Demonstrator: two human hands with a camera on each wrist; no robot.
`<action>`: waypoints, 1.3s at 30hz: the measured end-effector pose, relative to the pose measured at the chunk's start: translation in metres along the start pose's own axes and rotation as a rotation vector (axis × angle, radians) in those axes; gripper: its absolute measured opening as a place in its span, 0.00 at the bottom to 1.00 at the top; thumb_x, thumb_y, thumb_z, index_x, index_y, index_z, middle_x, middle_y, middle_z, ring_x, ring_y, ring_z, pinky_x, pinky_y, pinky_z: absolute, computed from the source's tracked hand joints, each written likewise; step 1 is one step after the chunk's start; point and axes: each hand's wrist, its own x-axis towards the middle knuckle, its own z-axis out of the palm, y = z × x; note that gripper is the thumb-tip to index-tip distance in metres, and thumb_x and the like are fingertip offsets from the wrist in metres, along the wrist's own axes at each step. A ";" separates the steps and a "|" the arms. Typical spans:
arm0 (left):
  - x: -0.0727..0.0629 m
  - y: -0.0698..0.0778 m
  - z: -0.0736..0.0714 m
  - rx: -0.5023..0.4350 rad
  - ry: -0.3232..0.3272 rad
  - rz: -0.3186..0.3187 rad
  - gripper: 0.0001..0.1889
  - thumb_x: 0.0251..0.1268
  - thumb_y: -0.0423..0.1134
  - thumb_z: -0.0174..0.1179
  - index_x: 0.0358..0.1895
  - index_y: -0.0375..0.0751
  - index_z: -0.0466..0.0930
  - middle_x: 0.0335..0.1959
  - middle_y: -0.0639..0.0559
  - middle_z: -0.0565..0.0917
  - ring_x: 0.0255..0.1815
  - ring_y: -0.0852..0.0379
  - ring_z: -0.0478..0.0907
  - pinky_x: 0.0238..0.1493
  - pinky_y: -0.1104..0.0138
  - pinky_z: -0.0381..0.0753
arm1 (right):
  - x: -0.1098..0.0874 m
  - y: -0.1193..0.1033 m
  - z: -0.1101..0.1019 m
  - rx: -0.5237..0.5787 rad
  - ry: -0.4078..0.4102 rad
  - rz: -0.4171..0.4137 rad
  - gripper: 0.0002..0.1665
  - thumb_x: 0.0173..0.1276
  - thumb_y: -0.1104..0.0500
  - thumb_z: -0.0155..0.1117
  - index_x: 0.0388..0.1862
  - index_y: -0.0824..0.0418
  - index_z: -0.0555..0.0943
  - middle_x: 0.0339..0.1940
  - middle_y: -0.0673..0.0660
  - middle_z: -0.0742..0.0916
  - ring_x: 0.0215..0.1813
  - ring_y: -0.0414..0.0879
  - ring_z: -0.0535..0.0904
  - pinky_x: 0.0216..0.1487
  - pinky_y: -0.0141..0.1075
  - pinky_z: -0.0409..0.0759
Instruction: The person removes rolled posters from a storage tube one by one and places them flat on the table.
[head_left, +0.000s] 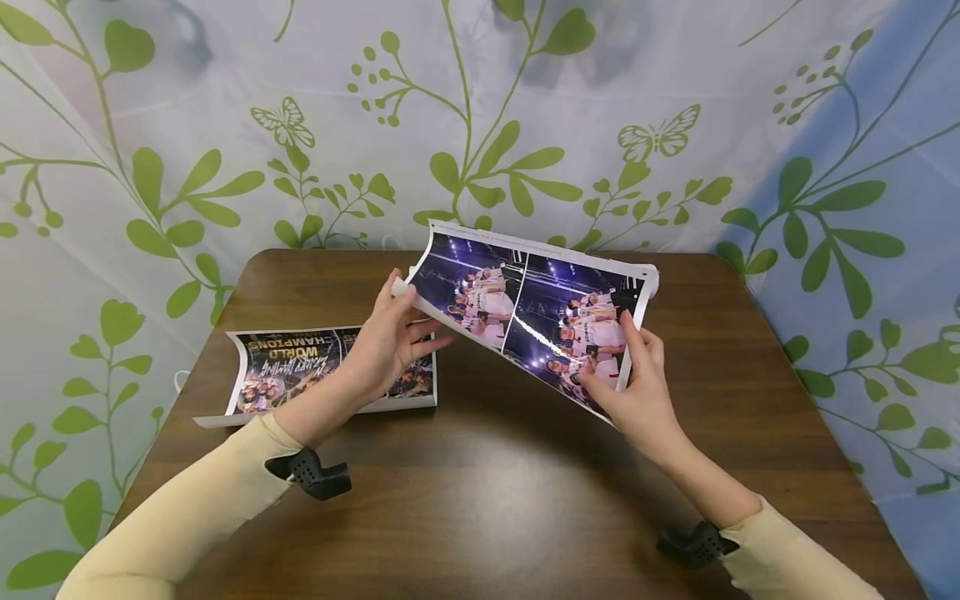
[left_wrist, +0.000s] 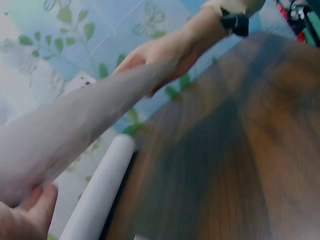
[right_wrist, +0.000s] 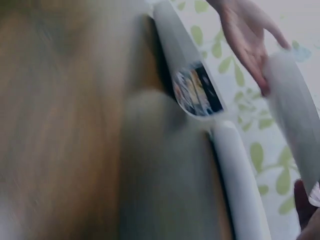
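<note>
A glossy photo print [head_left: 517, 350] with two side-by-side group pictures is raised above the table, its white margins curling at the ends. At its left end, my left hand [head_left: 382, 342] pinches the edge, other fingers spread below. My right hand [head_left: 637, 383] grips the right end, thumb over the printed face and fingers at the edge. From the left wrist view, the print's pale back [left_wrist: 75, 130] bows between my left hand [left_wrist: 30, 215] and right hand [left_wrist: 165, 55]. In the right wrist view, my left hand [right_wrist: 245, 40] touches the sheet's far end.
A second curled print [head_left: 277, 367] with "World Champions" lettering lies on the brown table [head_left: 480, 517] at the left. A white paper roll [left_wrist: 100, 190] lies along the table's far edge, hidden in the head view. Behind hangs a leaf-patterned curtain [head_left: 510, 117].
</note>
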 end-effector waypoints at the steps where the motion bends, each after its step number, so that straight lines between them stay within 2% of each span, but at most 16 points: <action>1: 0.001 -0.002 0.006 -0.020 0.010 0.021 0.48 0.81 0.45 0.53 0.82 0.63 0.20 0.76 0.33 0.62 0.69 0.34 0.70 0.63 0.47 0.76 | -0.002 -0.001 0.004 0.011 0.031 -0.008 0.63 0.60 0.71 0.76 0.85 0.43 0.54 0.68 0.63 0.62 0.59 0.47 0.69 0.52 0.19 0.75; 4: 0.006 -0.010 0.020 -0.038 0.028 0.097 0.56 0.75 0.32 0.60 0.81 0.69 0.20 0.77 0.35 0.60 0.71 0.34 0.69 0.62 0.47 0.77 | -0.009 -0.005 0.018 0.105 0.088 -0.035 0.64 0.58 0.74 0.76 0.85 0.41 0.55 0.66 0.59 0.62 0.57 0.46 0.73 0.53 0.23 0.77; 7: 0.010 -0.019 0.032 -0.018 0.020 0.129 0.55 0.73 0.26 0.57 0.81 0.70 0.25 0.76 0.34 0.61 0.72 0.34 0.67 0.61 0.45 0.77 | -0.015 -0.009 0.033 0.227 0.086 -0.074 0.67 0.56 0.79 0.74 0.85 0.42 0.52 0.66 0.57 0.61 0.56 0.48 0.77 0.53 0.28 0.80; 11: 0.016 -0.027 0.037 0.079 0.055 0.125 0.47 0.78 0.27 0.46 0.82 0.72 0.28 0.74 0.33 0.66 0.68 0.34 0.72 0.58 0.44 0.79 | -0.023 -0.008 0.047 0.204 0.036 -0.160 0.64 0.58 0.80 0.71 0.86 0.52 0.49 0.68 0.63 0.63 0.52 0.46 0.78 0.50 0.25 0.80; 14: 0.020 -0.026 0.027 0.147 0.093 0.165 0.43 0.81 0.29 0.37 0.81 0.78 0.29 0.74 0.37 0.68 0.63 0.37 0.77 0.54 0.45 0.82 | -0.028 -0.004 0.048 0.138 -0.005 -0.158 0.55 0.64 0.76 0.70 0.84 0.59 0.54 0.66 0.66 0.70 0.49 0.44 0.79 0.48 0.25 0.79; 17: 0.021 -0.021 0.013 0.292 0.137 0.211 0.42 0.81 0.29 0.34 0.80 0.83 0.33 0.69 0.41 0.72 0.43 0.51 0.82 0.44 0.54 0.86 | -0.031 0.000 0.043 0.130 -0.060 -0.077 0.42 0.72 0.70 0.66 0.82 0.58 0.62 0.64 0.64 0.75 0.52 0.45 0.79 0.48 0.27 0.80; 19: 0.020 -0.017 0.004 0.430 0.150 0.228 0.39 0.82 0.31 0.34 0.81 0.80 0.38 0.74 0.47 0.67 0.28 0.58 0.74 0.35 0.61 0.83 | -0.030 0.004 0.039 0.095 -0.081 -0.047 0.34 0.75 0.67 0.62 0.79 0.58 0.68 0.66 0.62 0.74 0.50 0.46 0.80 0.46 0.27 0.80; 21: 0.018 -0.014 -0.002 0.601 0.160 0.235 0.35 0.83 0.33 0.35 0.82 0.76 0.45 0.71 0.48 0.69 0.19 0.59 0.62 0.24 0.66 0.75 | -0.029 0.007 0.034 0.073 -0.090 -0.027 0.29 0.78 0.64 0.61 0.76 0.58 0.72 0.73 0.59 0.69 0.52 0.48 0.79 0.46 0.27 0.79; 24: 0.017 -0.008 -0.007 0.818 0.116 0.259 0.32 0.82 0.32 0.35 0.83 0.64 0.52 0.77 0.50 0.63 0.14 0.60 0.61 0.16 0.66 0.68 | -0.024 0.011 0.024 -0.019 -0.054 -0.052 0.25 0.77 0.62 0.62 0.71 0.57 0.78 0.80 0.55 0.60 0.62 0.50 0.74 0.56 0.34 0.75; 27: 0.016 -0.004 -0.010 0.989 0.062 0.287 0.33 0.79 0.30 0.37 0.83 0.56 0.52 0.57 0.38 0.76 0.13 0.60 0.60 0.16 0.65 0.66 | -0.015 0.013 0.015 -0.110 -0.010 -0.108 0.23 0.73 0.63 0.67 0.66 0.56 0.82 0.81 0.53 0.61 0.74 0.55 0.62 0.66 0.51 0.64; 30: 0.013 -0.001 -0.011 1.087 0.013 0.286 0.34 0.77 0.28 0.39 0.83 0.55 0.52 0.52 0.38 0.79 0.12 0.60 0.58 0.18 0.65 0.66 | -0.007 0.016 0.007 -0.224 -0.002 -0.166 0.22 0.69 0.66 0.70 0.62 0.56 0.85 0.78 0.55 0.67 0.74 0.61 0.60 0.64 0.61 0.59; 33: 0.010 -0.001 -0.010 1.106 -0.073 0.246 0.34 0.78 0.29 0.40 0.83 0.58 0.53 0.44 0.38 0.80 0.12 0.60 0.58 0.17 0.65 0.66 | -0.001 0.016 0.001 -0.265 -0.074 -0.166 0.23 0.69 0.66 0.70 0.62 0.55 0.85 0.74 0.56 0.73 0.69 0.60 0.69 0.64 0.57 0.66; 34: 0.009 -0.003 -0.009 1.101 -0.109 0.226 0.34 0.79 0.30 0.40 0.83 0.59 0.53 0.43 0.39 0.79 0.12 0.60 0.58 0.16 0.65 0.66 | 0.000 0.015 -0.001 -0.265 -0.113 -0.152 0.24 0.69 0.66 0.70 0.64 0.54 0.84 0.73 0.56 0.74 0.65 0.58 0.72 0.63 0.53 0.70; 36: 0.007 -0.006 -0.009 1.078 -0.193 0.178 0.33 0.80 0.30 0.40 0.83 0.61 0.53 0.31 0.42 0.74 0.11 0.60 0.59 0.15 0.66 0.67 | 0.003 0.014 -0.004 -0.224 -0.203 -0.101 0.28 0.71 0.65 0.68 0.68 0.50 0.81 0.70 0.55 0.76 0.56 0.55 0.77 0.55 0.42 0.78; 38: 0.005 -0.010 -0.009 1.064 -0.272 0.141 0.35 0.79 0.30 0.43 0.83 0.61 0.52 0.35 0.44 0.75 0.11 0.61 0.62 0.14 0.66 0.69 | 0.006 0.013 -0.006 -0.131 -0.302 -0.038 0.33 0.72 0.66 0.67 0.74 0.47 0.75 0.67 0.56 0.78 0.50 0.53 0.81 0.47 0.38 0.83; 39: 0.005 -0.013 -0.009 1.063 -0.305 0.133 0.36 0.77 0.29 0.45 0.83 0.60 0.51 0.43 0.46 0.79 0.12 0.61 0.62 0.16 0.66 0.70 | 0.008 0.012 -0.007 -0.086 -0.348 -0.008 0.36 0.72 0.66 0.66 0.76 0.46 0.72 0.66 0.58 0.78 0.50 0.53 0.81 0.46 0.36 0.83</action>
